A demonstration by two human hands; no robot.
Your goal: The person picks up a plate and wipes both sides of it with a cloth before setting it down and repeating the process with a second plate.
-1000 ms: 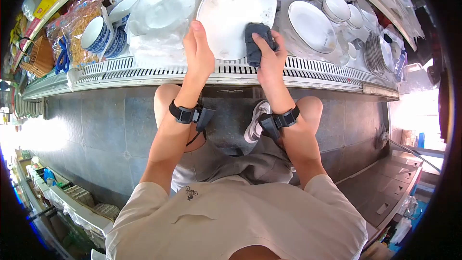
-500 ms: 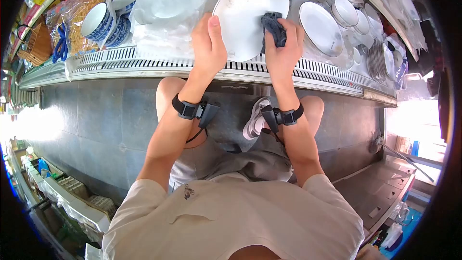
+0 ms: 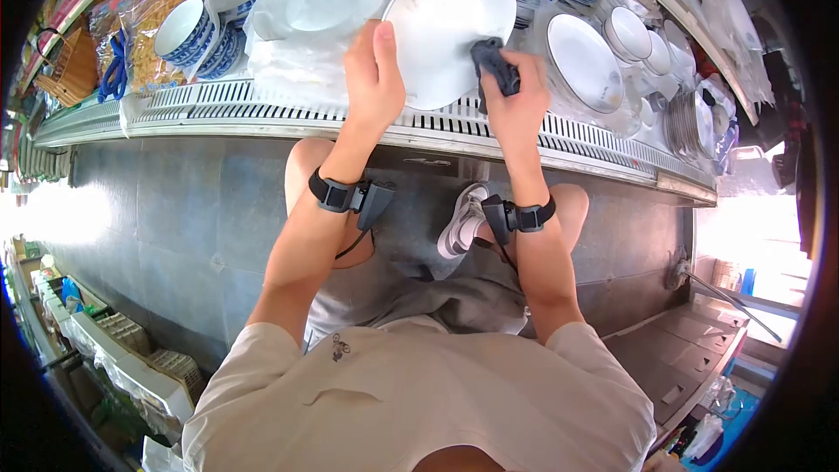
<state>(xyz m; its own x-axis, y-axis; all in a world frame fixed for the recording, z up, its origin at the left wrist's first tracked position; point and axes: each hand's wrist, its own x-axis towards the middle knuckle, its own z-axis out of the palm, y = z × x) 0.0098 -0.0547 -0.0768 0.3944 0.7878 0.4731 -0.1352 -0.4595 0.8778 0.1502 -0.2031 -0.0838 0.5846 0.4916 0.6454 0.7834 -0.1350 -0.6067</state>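
A white plate [image 3: 446,22] with dark smudges near its far rim is held tilted above the front of the shelf. My left hand [image 3: 374,79] grips its left edge, thumb on top and fingers hidden beneath. In my right hand [image 3: 517,92] a dark grey cloth [image 3: 495,63] is bunched, pressed on or close to the plate's right side. Left of the plate lies a stack of plates in clear plastic [image 3: 319,0]. To the right, another white plate [image 3: 584,61] leans among wrapped dishes.
Blue-patterned bowls [image 3: 183,33] and a bag of yellowish dried food [image 3: 157,26] sit at the left. White bowls [image 3: 627,31] and a row of stacked dishes [image 3: 689,122] stand at the right. A slotted shelf edge [image 3: 262,114] runs across in front of my knees.
My right hand and the cloth have shifted slightly down across the plate's right side. The plate and my left hand have moved a little to the left.
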